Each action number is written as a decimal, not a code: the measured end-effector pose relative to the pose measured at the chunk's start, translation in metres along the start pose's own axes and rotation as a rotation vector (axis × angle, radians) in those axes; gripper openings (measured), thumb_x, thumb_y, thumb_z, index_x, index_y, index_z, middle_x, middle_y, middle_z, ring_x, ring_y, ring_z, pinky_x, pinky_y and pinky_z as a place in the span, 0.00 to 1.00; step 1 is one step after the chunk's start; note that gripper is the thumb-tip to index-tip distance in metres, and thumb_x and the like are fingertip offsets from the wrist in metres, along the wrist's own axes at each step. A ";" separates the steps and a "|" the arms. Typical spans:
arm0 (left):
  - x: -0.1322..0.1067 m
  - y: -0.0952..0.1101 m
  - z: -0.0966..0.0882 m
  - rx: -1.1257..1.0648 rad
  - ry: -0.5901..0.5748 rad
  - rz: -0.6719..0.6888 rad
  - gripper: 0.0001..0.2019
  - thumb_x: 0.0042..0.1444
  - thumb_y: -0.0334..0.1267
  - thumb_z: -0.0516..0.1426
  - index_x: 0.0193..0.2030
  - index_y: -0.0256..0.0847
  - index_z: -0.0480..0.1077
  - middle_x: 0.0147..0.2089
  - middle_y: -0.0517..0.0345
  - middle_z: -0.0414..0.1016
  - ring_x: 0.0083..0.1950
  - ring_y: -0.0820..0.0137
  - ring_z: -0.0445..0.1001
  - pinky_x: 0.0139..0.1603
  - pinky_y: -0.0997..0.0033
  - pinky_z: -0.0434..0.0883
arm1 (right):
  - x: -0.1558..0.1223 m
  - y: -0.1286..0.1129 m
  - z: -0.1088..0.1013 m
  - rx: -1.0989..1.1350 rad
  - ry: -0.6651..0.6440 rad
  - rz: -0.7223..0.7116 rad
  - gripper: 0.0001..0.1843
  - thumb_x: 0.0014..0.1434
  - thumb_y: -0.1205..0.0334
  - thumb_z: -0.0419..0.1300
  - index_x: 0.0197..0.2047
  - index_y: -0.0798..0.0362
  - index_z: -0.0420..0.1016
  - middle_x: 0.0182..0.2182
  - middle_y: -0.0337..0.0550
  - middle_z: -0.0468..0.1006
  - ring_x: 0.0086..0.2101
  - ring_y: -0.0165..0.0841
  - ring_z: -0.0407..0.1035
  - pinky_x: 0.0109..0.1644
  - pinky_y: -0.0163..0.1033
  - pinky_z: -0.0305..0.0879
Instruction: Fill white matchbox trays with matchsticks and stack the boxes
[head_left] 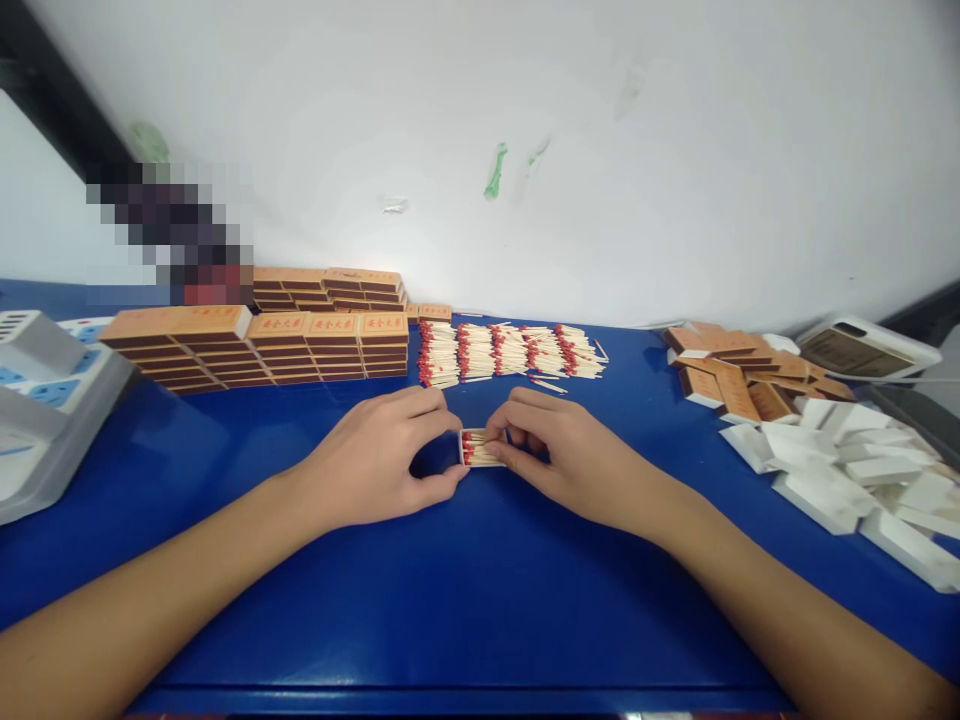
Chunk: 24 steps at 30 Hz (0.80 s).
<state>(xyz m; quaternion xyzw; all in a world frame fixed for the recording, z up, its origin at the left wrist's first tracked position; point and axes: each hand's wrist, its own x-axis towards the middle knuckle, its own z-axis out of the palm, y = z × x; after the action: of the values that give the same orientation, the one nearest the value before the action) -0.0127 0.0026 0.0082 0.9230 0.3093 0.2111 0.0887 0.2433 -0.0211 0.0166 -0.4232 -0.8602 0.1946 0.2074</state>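
Note:
A small white matchbox tray (461,449) lies on the blue table between my hands, with red-headed matches (474,450) in it, heads to the left. My left hand (382,455) holds the tray's left end between thumb and forefinger. Over its right part, the fingers and thumb of my right hand (559,445) close on the matches, hiding that end. Just behind, loose matches (510,350) lie in several rows, heads mostly to the left.
Stacked orange matchboxes (300,345) stand at the left, with more stacks (367,285) behind. Orange matchbox sleeves (731,365) and white trays (862,460) are heaped at the right, near a phone-like object (870,347). A power strip (60,400) sits far left. A white wall (600,200) rises behind.

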 end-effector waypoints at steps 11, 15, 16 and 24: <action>0.000 0.000 -0.001 0.010 -0.021 -0.013 0.13 0.65 0.45 0.62 0.51 0.40 0.79 0.45 0.53 0.78 0.46 0.63 0.78 0.46 0.64 0.76 | 0.000 0.005 -0.016 -0.060 0.029 0.075 0.05 0.69 0.65 0.59 0.42 0.49 0.77 0.32 0.40 0.76 0.30 0.32 0.68 0.36 0.38 0.62; 0.000 0.000 0.000 0.013 -0.016 -0.015 0.13 0.65 0.44 0.62 0.52 0.40 0.79 0.45 0.53 0.78 0.46 0.63 0.78 0.45 0.64 0.76 | -0.001 0.038 -0.037 -0.282 0.191 0.271 0.07 0.67 0.59 0.60 0.38 0.50 0.78 0.29 0.42 0.77 0.29 0.35 0.68 0.34 0.40 0.58; -0.001 0.000 0.000 0.017 -0.020 -0.017 0.14 0.66 0.44 0.62 0.52 0.39 0.79 0.45 0.53 0.78 0.46 0.63 0.78 0.44 0.64 0.76 | -0.001 0.048 -0.040 -0.322 0.181 0.312 0.08 0.66 0.58 0.61 0.37 0.50 0.78 0.29 0.42 0.77 0.29 0.36 0.68 0.34 0.41 0.57; 0.000 0.000 0.000 0.023 -0.020 -0.023 0.14 0.66 0.45 0.61 0.52 0.40 0.79 0.45 0.53 0.79 0.46 0.64 0.78 0.44 0.64 0.76 | -0.002 0.072 -0.037 -0.290 0.025 0.342 0.10 0.69 0.57 0.57 0.36 0.50 0.74 0.31 0.44 0.79 0.31 0.36 0.69 0.34 0.41 0.58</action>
<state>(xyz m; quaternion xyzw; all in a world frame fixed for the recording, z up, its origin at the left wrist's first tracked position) -0.0129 0.0022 0.0086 0.9224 0.3214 0.1971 0.0837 0.3105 0.0236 0.0109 -0.5906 -0.7923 0.0961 0.1188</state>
